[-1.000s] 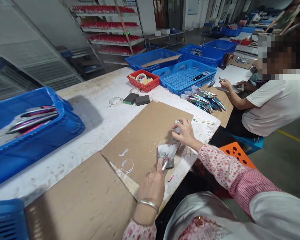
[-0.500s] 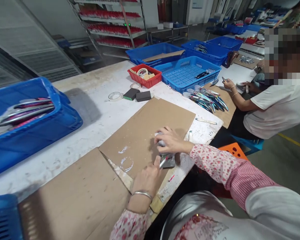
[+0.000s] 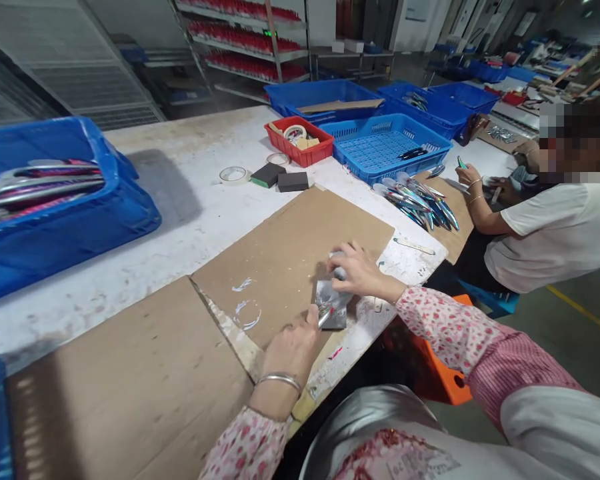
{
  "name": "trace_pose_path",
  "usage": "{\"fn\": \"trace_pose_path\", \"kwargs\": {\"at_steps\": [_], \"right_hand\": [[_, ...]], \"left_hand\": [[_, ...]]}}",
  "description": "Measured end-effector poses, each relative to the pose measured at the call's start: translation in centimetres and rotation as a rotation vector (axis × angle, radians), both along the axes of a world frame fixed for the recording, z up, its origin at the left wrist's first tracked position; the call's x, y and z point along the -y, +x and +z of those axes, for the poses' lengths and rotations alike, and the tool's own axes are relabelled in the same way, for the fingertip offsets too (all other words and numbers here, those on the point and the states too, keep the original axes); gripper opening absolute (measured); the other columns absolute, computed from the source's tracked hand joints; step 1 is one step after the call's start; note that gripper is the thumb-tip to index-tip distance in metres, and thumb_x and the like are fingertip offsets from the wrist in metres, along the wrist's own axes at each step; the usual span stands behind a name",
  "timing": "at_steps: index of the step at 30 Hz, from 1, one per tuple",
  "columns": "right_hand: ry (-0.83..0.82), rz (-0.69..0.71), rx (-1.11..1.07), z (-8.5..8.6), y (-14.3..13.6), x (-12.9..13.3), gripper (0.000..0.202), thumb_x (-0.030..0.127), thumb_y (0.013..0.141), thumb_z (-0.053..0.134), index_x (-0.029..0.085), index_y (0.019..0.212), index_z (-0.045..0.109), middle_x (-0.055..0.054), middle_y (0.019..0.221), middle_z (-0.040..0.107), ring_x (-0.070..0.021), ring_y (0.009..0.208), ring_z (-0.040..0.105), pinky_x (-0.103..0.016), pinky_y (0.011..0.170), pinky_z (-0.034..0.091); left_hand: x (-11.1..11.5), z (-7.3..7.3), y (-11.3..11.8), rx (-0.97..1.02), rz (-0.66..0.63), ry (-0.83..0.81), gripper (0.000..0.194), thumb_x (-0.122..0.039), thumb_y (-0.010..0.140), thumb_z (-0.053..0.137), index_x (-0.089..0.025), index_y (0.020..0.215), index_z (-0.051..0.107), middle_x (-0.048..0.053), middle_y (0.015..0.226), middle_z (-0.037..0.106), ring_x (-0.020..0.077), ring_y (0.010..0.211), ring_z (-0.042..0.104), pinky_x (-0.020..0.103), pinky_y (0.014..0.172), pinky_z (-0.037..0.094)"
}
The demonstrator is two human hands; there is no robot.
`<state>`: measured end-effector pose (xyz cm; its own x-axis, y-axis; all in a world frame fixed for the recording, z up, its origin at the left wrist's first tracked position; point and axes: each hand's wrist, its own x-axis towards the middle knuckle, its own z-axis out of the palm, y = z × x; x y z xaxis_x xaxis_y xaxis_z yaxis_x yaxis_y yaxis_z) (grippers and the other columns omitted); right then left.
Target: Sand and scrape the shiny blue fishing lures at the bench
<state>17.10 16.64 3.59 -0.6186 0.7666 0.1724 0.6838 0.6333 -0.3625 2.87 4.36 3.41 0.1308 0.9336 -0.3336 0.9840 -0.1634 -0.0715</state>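
My left hand [image 3: 289, 347], with a silver bangle at its wrist, is closed on a slim silvery fishing lure [image 3: 325, 315] with a touch of red, mostly hidden by the fingers. The lure's exposed end lies over a grey, white-smeared block [image 3: 335, 321] near the table edge. Just beyond it, the fingers of my right hand [image 3: 359, 270] curl around a small whitish wad [image 3: 338, 268], perhaps cloth. Under both hands lies a sheet of brown cardboard [image 3: 290, 247] with white smears.
At left stands a blue bin [image 3: 70, 213] of lures. Dark sanding blocks [image 3: 293, 181], tape rolls [image 3: 233, 175], a red basket [image 3: 305, 150] and a light-blue basket [image 3: 380, 143] stand farther back. A co-worker [image 3: 555, 227] sits at right beside a pile of lures [image 3: 423, 203].
My right hand has drawn back from the lure, uncovering more of the grey block. My left hand keeps its hold. The whole view has shifted slightly.
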Motion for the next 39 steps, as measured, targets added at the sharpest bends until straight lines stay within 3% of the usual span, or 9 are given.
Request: {"fn": "trace_pose_path", "kwargs": {"at_steps": [4, 9, 15, 21, 26, 30, 32, 36, 39], "right_hand": [[0.129, -0.032, -0.059, -0.2, -1.0, 1.1, 0.022, 0.034, 0.079, 0.065, 0.025, 0.099, 0.067, -0.008, 0.129, 0.048, -0.0299, 0.121, 0.035, -0.044, 0.095, 0.035], [0.018, -0.02, 0.016, 0.0, 0.6, 0.6, 0.021, 0.031, 0.077, 0.066, 0.023, 0.097, 0.068, -0.008, 0.123, 0.052, -0.0275, 0.112, 0.04, -0.042, 0.094, 0.037], [0.086, -0.027, -0.018, -0.1, -1.0, 1.0, 0.022, 0.035, 0.078, 0.065, 0.026, 0.098, 0.067, -0.007, 0.129, 0.049, -0.029, 0.117, 0.037, -0.043, 0.093, 0.037], [-0.005, -0.053, 0.018, 0.0, 0.1, 0.4, 0.019, 0.031, 0.076, 0.067, 0.025, 0.093, 0.068, -0.007, 0.12, 0.054, -0.0277, 0.109, 0.041, -0.041, 0.09, 0.039], [0.124, -0.125, -0.196, -1.5, -1.1, 0.9, 0.02, 0.029, 0.075, 0.066, 0.024, 0.094, 0.069, -0.007, 0.123, 0.052, -0.027, 0.113, 0.042, -0.041, 0.096, 0.037], [0.203, -0.387, -0.407, -1.8, 2.3, -1.4, 0.018, 0.026, 0.072, 0.065, 0.021, 0.089, 0.07, -0.009, 0.114, 0.053, -0.0269, 0.11, 0.046, -0.043, 0.1, 0.036], [0.203, -0.493, -0.526, -1.3, 4.2, -2.4, 0.016, 0.024, 0.071, 0.064, 0.021, 0.086, 0.069, -0.009, 0.108, 0.054, -0.0268, 0.111, 0.048, -0.044, 0.1, 0.036], [0.105, -0.424, -0.676, -0.6, 4.5, -2.3, 0.014, 0.024, 0.07, 0.063, 0.022, 0.084, 0.068, -0.007, 0.106, 0.054, -0.0242, 0.108, 0.051, -0.042, 0.099, 0.038], [0.063, -0.339, -0.617, -0.9, 3.0, -1.2, 0.015, 0.023, 0.069, 0.065, 0.022, 0.083, 0.069, -0.006, 0.104, 0.055, -0.0246, 0.107, 0.052, -0.042, 0.098, 0.039]], "left_hand": [[0.0, -0.2, 0.1, 0.029, 0.045, 0.005, 0.037, -0.018, 0.095, 0.033, -0.009, 0.127, 0.048, 0.016, 0.086, 0.066, 0.0277, 0.082, 0.07, 0.036, 0.066, 0.055], [0.0, -0.4, 0.2, 0.047, 0.034, 0.034, 0.027, -0.014, 0.093, 0.032, -0.009, 0.105, 0.056, 0.017, 0.087, 0.066, 0.0271, 0.078, 0.07, 0.034, 0.064, 0.055], [-0.1, -0.1, 0.5, 0.021, 0.067, 0.019, 0.033, -0.004, 0.09, 0.026, -0.009, 0.106, 0.054, 0.014, 0.082, 0.066, 0.0251, 0.078, 0.071, 0.032, 0.064, 0.055], [-0.1, -0.3, 0.7, 0.055, 0.086, 0.032, 0.035, -0.001, 0.089, 0.027, -0.01, 0.107, 0.055, 0.017, 0.087, 0.066, 0.0272, 0.08, 0.07, 0.034, 0.065, 0.055], [-0.1, -0.9, 0.5, 0.059, 0.117, 0.031, 0.026, -0.014, 0.094, 0.034, -0.012, 0.109, 0.054, 0.014, 0.086, 0.065, 0.0259, 0.08, 0.07, 0.033, 0.066, 0.054], [1.2, -0.8, 0.8, 0.152, 0.199, 0.096, 0.042, -0.045, 0.094, 0.041, -0.014, 0.12, 0.05, 0.013, 0.097, 0.064, 0.0272, 0.089, 0.067, 0.034, 0.066, 0.052], [2.2, -0.8, 1.0, 0.206, 0.26, 0.16, 0.048, -0.049, 0.094, 0.038, -0.016, 0.129, 0.044, 0.012, 0.102, 0.063, 0.0269, 0.095, 0.064, 0.034, 0.069, 0.052], [3.8, -0.9, 1.2, 0.248, 0.352, 0.235, 0.045, -0.038, 0.098, 0.032, -0.017, 0.137, 0.036, 0.011, 0.109, 0.059, 0.0239, 0.099, 0.062, 0.033, 0.072, 0.05], [4.1, -1.0, 1.3, 0.284, 0.433, 0.243, 0.045, -0.045, 0.095, 0.037, -0.019, 0.131, 0.042, 0.01, 0.11, 0.058, 0.0231, 0.094, 0.064, 0.031, 0.066, 0.049]]}}
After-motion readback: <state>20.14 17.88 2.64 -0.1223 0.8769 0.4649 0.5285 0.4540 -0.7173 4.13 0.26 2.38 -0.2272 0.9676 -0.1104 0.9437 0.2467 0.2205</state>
